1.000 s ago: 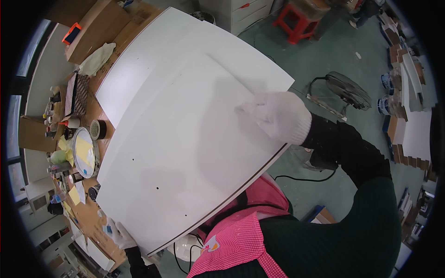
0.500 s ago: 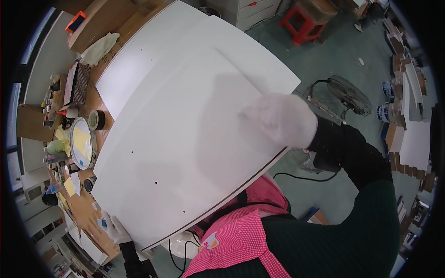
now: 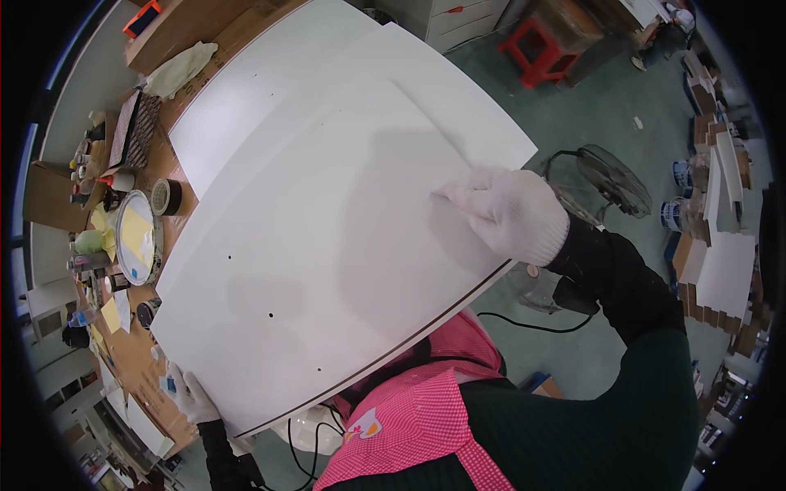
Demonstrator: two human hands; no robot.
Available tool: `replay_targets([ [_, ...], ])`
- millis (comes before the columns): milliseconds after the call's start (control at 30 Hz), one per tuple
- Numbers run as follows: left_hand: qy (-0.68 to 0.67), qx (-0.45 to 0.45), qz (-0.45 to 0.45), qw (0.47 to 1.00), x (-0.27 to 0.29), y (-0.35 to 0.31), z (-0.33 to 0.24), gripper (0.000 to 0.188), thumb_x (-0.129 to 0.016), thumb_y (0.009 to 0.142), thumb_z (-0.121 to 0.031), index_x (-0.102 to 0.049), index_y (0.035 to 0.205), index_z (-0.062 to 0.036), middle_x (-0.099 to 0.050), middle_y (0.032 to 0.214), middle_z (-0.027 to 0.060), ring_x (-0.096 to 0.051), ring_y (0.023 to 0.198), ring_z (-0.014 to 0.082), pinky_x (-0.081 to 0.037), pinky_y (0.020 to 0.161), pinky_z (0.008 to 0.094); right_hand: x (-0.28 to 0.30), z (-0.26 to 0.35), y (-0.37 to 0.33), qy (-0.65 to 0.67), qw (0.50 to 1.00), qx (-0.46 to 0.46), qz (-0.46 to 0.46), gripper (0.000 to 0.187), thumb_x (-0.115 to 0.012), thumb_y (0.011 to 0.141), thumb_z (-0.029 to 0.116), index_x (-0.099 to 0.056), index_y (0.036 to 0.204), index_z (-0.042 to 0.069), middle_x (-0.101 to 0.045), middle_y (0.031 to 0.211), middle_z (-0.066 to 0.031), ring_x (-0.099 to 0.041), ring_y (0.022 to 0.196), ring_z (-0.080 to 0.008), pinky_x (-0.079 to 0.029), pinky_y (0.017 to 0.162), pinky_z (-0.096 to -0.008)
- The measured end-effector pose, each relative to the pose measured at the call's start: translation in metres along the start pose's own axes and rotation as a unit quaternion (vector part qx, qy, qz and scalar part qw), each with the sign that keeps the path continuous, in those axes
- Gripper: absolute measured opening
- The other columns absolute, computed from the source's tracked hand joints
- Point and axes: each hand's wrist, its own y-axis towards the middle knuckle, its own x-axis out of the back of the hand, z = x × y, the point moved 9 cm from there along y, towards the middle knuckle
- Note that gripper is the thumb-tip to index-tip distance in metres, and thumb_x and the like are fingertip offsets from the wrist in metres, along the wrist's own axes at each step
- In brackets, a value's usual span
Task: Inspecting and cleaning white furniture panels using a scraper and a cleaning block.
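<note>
A large white panel [image 3: 327,237] with a few small dark holes lies in front of me, on top of another white panel [image 3: 221,123]. My right hand [image 3: 512,209], in a white knit glove, is over the panel's right part. Its fingers are pressed together with the tips down at the surface; anything small between them is hidden. At the panel's near left corner is my left hand [image 3: 192,398], also gloved, beside the edge. Its fingers are closed about a small blue piece [image 3: 168,383], only partly visible.
On the brown worktable [image 3: 176,409] at left stand a round lid [image 3: 135,237] with yellow paper, a tape roll [image 3: 166,197] and several bottles [image 3: 90,241]. A fan [image 3: 614,180], a red stool [image 3: 536,53] and a black cable [image 3: 532,327] are on the floor. Another person [image 3: 671,37] is at far right.
My right hand was blurred by motion and now shows sharply, at nearly the same place on the panel. The whole view has shifted slightly; my left hand stays by the panel's corner.
</note>
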Motion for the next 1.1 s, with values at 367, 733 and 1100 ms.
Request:
replay_targets([
  [367,-0.024,0.011,0.000,1.000,-0.003,0.000,0.002,0.054,-0.053,0.105,-0.030,-0.048,0.148,0.0006,-0.042,0.152,0.0247,-0.042,0.140,0.0350,-0.033,0.115,0.0416,0.006,-0.001,0.001,0.035,0.999,-0.002,-0.024,0.025,-0.058,0.094,0.014,-0.072,0.114,0.009,-0.071,0.099,-0.0133,-0.068,0.087,-0.0332,-0.056,0.076,-0.0381],
  [733,-0.019,-0.008,-0.014,1.000,-0.002,-0.001,0.007,0.055,-0.054,0.104,-0.033,-0.048,0.149,-0.0003,-0.043,0.146,0.0219,-0.045,0.135,0.0336,-0.035,0.113,0.0399,-0.010,0.029,-0.017,-0.032,0.993,0.094,0.069,0.032,-0.059,0.089,0.013,-0.071,0.119,0.012,-0.070,0.104,-0.0110,-0.068,0.088,-0.0324,-0.056,0.076,-0.0397],
  [1100,0.017,-0.013,0.001,1.000,0.001,0.004,0.000,0.054,-0.055,0.104,-0.034,-0.050,0.147,-0.0016,-0.041,0.149,0.0257,-0.041,0.139,0.0364,-0.033,0.115,0.0426,-0.013,0.095,-0.026,0.090,0.969,0.205,0.106,0.034,-0.064,0.086,0.012,-0.071,0.119,0.008,-0.070,0.104,-0.0134,-0.069,0.089,-0.0326,-0.057,0.079,-0.0359],
])
